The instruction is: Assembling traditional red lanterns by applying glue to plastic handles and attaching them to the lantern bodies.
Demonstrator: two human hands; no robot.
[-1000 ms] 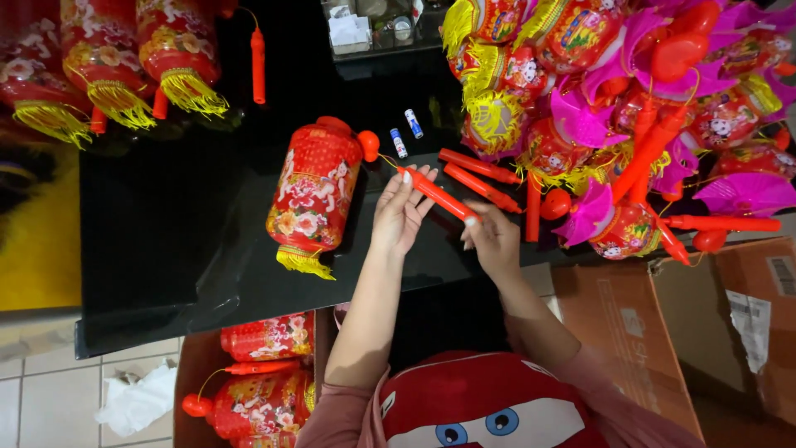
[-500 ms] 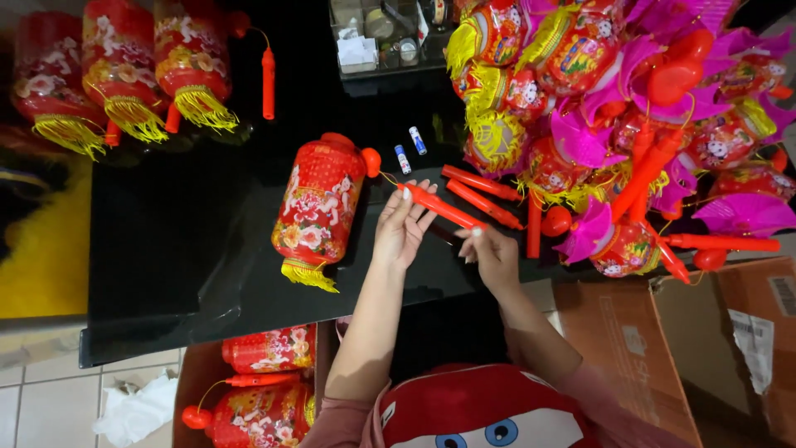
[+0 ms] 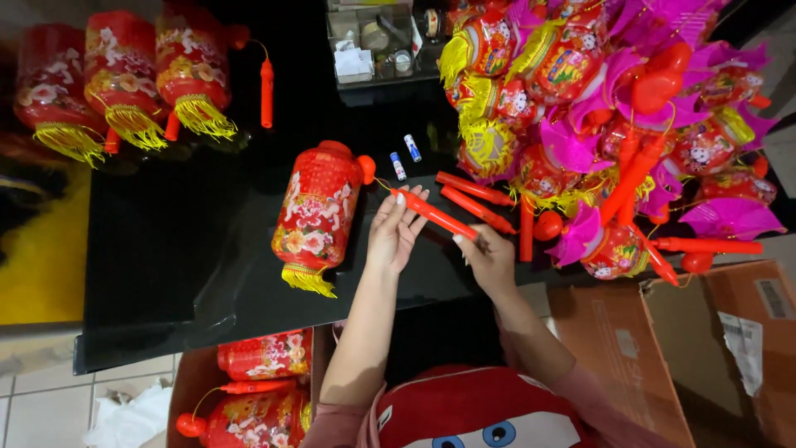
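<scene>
- Head view: the left hand (image 3: 396, 232) and right hand (image 3: 489, 257) together held a slim red handle stick (image 3: 434, 214) over the black table (image 3: 166, 249), the stick running slantwise between them.
- Left grip: fingers extended along the stick's upper end, closed only lightly on it; right grip: fingertips pinched shut on the lower end.
- A thin cord ran from the stick's upper end to the knob of a red flowered paper lantern (image 3: 317, 211), which lay on its side on the table just left of the left hand, yellow fringe toward the person.
- Handling, as judged: the stick looked stiff, light and smooth plastic, best pinched near both ends; the lantern looked light, thin-walled and easily crushed, best lifted by its rigid end caps or by the cord.
- Nearby: two small batteries (image 3: 405, 157) and spare red sticks (image 3: 477, 199) lay close by on the table; a heap of pink and yellow lanterns (image 3: 597, 99) stood further right.
</scene>
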